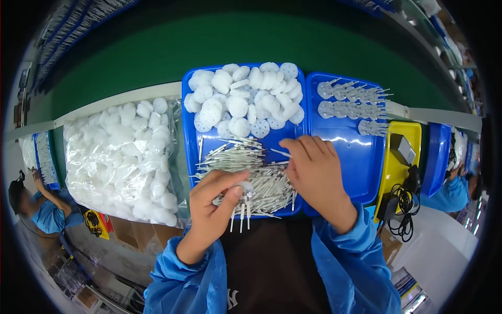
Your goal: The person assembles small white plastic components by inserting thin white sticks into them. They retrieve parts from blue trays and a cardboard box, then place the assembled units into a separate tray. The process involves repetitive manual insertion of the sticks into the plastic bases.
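Note:
My left hand grips a white round disc with a few white pins hanging down from it, over the near edge of a blue tray. My right hand rests fingers-down on a heap of white pins in the same tray and pinches one thin pin. Loose white discs fill the tray's far half. Both sleeves are blue.
A second blue tray to the right holds rows of assembled discs with pins. A clear bag of white discs lies left. A yellow bin with black cables sits right. Other people work at the far left and right.

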`<state>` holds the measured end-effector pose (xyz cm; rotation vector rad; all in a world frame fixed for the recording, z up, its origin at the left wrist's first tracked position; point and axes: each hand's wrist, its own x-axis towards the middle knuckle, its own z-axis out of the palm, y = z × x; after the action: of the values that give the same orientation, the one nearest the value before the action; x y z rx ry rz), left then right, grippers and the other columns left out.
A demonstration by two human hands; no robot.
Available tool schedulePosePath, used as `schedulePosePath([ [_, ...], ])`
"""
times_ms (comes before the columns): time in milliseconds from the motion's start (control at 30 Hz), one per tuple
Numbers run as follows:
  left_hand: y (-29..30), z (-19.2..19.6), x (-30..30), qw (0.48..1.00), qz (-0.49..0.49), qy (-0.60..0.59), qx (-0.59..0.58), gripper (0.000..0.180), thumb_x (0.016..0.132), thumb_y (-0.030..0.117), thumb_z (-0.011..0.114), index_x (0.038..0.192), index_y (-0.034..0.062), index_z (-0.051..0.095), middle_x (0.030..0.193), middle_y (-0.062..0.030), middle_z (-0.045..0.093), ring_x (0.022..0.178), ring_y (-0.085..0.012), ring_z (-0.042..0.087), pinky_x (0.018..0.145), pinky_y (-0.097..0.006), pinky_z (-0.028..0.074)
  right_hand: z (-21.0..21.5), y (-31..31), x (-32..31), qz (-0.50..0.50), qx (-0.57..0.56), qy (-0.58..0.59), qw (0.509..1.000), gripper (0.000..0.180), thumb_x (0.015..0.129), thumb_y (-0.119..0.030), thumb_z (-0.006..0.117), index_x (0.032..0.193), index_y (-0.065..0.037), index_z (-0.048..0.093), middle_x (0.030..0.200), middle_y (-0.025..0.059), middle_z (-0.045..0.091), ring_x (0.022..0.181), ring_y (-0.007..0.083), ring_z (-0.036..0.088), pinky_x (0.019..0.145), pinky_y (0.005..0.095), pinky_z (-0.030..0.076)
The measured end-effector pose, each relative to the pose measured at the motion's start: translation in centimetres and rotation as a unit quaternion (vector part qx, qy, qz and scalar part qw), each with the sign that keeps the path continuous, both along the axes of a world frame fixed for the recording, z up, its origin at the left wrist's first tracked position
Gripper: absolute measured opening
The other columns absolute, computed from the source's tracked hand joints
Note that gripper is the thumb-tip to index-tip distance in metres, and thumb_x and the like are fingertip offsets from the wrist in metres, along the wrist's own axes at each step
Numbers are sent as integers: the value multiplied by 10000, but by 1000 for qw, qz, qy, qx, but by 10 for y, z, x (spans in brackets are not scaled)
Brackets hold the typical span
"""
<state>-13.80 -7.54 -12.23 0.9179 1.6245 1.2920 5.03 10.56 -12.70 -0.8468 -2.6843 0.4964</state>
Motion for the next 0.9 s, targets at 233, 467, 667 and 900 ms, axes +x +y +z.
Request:
schedulePosePath([
  [233, 20, 0, 5, 998, -36, 29, 36, 380, 1052, -12, 666, 1425, 21, 728, 1195, -130, 715, 932, -150, 720, 791, -271, 573, 8, -25, 19, -51, -411, 283, 865, 225, 834, 62, 880, 1024, -39, 812, 1016, 118, 822, 911, 217, 789, 814, 311, 602],
  [467, 22, 7, 11, 997, -7, -81, 4, 361, 1047, -86, 644, 1402, -48, 699, 1224, -124, 672, 1064, -175, 736, 916, -300, 620, 13, -29, 15, 2, -160, 182, 970, 250, 824, -98, 929, 1058, -138, 849, 734, 38, 761, 602, 212, 704, 601, 336, 529],
  [667, 24, 3, 11, 998, 27, -39, 37, 370, 1007, -38, 725, 1370, 31, 757, 1235, -123, 725, 1080, -177, 745, 867, -280, 632, 13, -27, 16, 20, -154, 185, 970, 243, 832, -90, 915, 1062, -127, 846, 640, 40, 698, 515, 206, 646, 513, 333, 484],
  [900, 25, 2, 6, 996, -20, 58, 61, 413, 965, -62, 758, 1369, 20, 757, 1296, -144, 710, 1101, -219, 742, 886, -312, 633, 10, -27, 17, -5, -222, 166, 961, 204, 856, -108, 903, 1053, -110, 847, 657, 59, 708, 519, 216, 654, 507, 342, 487],
])
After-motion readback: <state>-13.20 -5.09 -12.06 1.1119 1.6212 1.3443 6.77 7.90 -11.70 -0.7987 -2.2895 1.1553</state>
